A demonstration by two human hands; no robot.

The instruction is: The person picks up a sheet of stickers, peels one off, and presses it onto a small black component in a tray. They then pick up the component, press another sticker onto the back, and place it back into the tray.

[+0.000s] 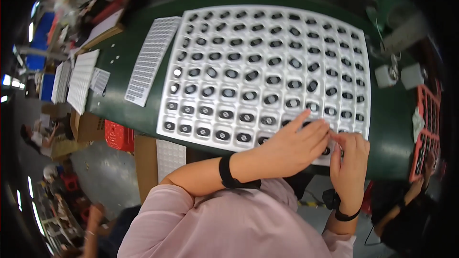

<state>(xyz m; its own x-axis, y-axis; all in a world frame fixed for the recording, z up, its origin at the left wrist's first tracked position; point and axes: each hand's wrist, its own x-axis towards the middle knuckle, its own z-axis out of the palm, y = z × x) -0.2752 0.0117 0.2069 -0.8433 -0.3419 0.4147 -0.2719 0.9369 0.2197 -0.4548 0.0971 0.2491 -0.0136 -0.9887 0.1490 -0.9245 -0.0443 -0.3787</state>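
White tray [287, 14] of small black parts [249, 95], left hand [291, 145] flat, unclenched, right hand [351, 160] pinching, contents unclear

You have bright, even overhead light on the centre of the frame. The white tray [267, 67] reflects it strongly, with small glare spots on cells at its left side and pale sheen across its ridges. Your hands [318, 145] cast only faint, soft shadows at lower right. Fisheye distortion bends the edge of the desk [119, 95] and the tray rows toward the rim. The corners fall to black vignette. The left margin is smeared and out of focus, with blown-out light streaks. Detail at upper left and far right is blurred.
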